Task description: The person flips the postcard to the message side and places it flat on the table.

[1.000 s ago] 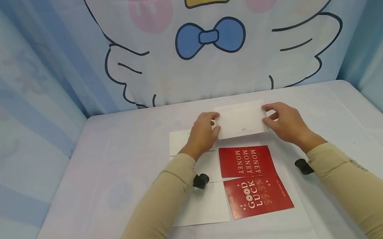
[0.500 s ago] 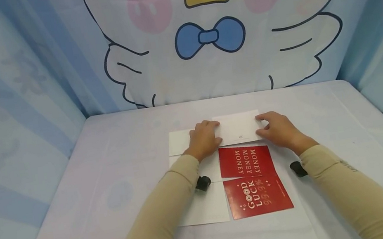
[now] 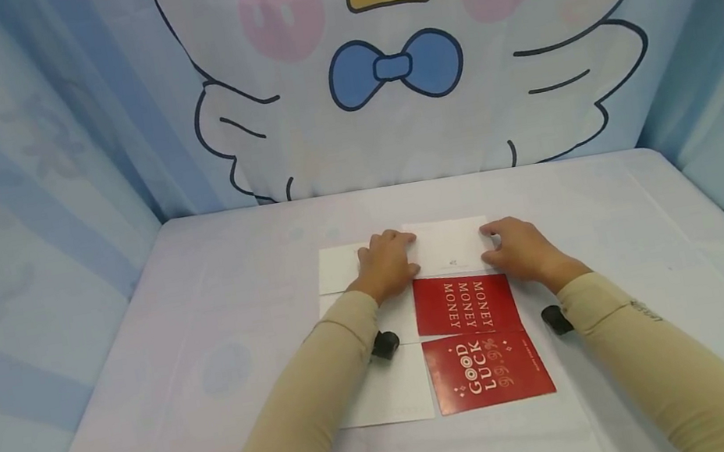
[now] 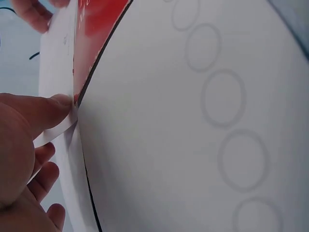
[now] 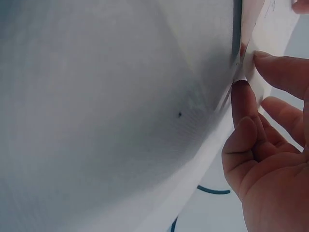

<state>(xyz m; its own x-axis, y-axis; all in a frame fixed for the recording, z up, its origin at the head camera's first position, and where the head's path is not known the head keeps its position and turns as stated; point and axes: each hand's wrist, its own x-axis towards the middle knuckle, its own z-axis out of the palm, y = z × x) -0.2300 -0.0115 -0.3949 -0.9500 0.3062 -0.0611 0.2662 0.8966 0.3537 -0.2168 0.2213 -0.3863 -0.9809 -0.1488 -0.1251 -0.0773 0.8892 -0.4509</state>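
A white card (image 3: 449,245) with a small dark print lies at the far end of the right-hand column of cards. My left hand (image 3: 384,264) holds its left edge between thumb and fingers. At the opposite edge, my right hand (image 3: 524,252) pinches the same card. Just below it is a red card reading MONEY (image 3: 465,303), then a red card reading GOOD LUCK (image 3: 487,370). In the left wrist view, the thumb (image 4: 60,104) presses on the white card beside a red surface. The right wrist view has the right thumb (image 5: 270,65) on the card's corner.
White cards lie to the left: one at the back (image 3: 340,267), one at the front (image 3: 391,391), and one partly under the left arm. The white-covered table (image 3: 214,281) ends at a cartoon-printed backdrop (image 3: 404,132). Blue curtains (image 3: 15,233) hang on both sides.
The white card has come down from above the table's far part, nearer and slightly left, against the red MONEY card. Both hands have moved with it.
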